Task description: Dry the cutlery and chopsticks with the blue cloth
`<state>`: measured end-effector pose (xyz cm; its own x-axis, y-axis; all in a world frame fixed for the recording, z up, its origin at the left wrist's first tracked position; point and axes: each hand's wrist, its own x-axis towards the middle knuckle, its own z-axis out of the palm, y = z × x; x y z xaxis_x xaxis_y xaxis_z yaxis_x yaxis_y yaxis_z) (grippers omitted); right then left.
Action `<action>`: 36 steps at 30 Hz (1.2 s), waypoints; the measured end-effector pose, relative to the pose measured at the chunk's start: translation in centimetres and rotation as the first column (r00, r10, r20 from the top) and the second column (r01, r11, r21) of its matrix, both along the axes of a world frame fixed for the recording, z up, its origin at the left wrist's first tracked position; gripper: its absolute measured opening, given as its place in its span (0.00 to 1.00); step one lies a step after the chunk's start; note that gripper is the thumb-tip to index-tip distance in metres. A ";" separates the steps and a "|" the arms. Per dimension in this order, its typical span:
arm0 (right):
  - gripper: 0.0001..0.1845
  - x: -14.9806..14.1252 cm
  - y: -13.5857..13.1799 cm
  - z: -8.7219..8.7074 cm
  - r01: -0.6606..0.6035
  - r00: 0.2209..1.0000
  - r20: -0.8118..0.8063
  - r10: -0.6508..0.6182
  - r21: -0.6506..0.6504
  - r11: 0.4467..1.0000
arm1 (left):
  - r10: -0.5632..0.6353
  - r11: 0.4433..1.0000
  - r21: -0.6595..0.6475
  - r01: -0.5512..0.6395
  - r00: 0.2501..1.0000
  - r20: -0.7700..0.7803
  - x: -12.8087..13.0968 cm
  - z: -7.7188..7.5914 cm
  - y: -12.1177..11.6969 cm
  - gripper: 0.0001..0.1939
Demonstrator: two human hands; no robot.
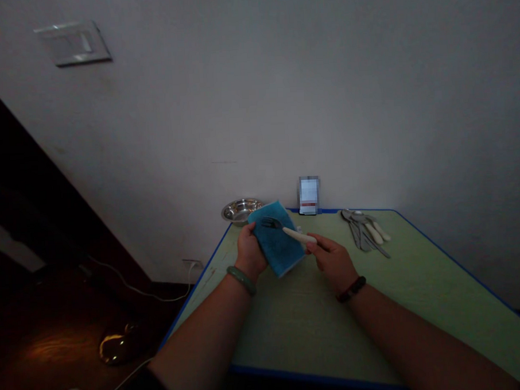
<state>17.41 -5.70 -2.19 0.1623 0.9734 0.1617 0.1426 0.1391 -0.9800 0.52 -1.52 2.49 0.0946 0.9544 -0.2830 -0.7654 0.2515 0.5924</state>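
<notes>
My left hand (251,254) grips a folded blue cloth (276,249) by its left side, thumb on top, above the table. In my right hand (332,259) is a fork (297,235) with a cream handle, pinched near the handle's end. The fork's metal tines point left and lie over the upper part of the cloth; whether they press on it I cannot tell. The fingers of my left hand behind the cloth are hidden.
A shiny metal bowl (242,209) stands at the table's far left corner. A lit phone (309,195) leans against the wall. Several spoons and other cutlery (365,230) lie in a pile at the back right. The green table (309,336) has a blue edge.
</notes>
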 end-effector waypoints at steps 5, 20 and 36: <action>0.30 -0.2 -0.2 0.1 0.063 0.998 0.003 -0.063 0.044 0.997 | -0.006 1.000 -0.005 0.006 1.000 0.018 -0.3 -0.4 0.3 0.24; 0.27 -0.1 0.3 -0.7 0.054 0.998 0.016 -0.056 0.094 0.994 | 0.081 0.996 0.020 -0.081 0.997 0.003 -0.4 -0.1 0.1 0.24; 0.22 0.2 0.7 -1.4 -0.001 0.978 0.210 -0.020 0.099 0.995 | 0.064 0.997 0.043 -0.064 0.998 0.009 -0.4 -0.3 0.2 0.25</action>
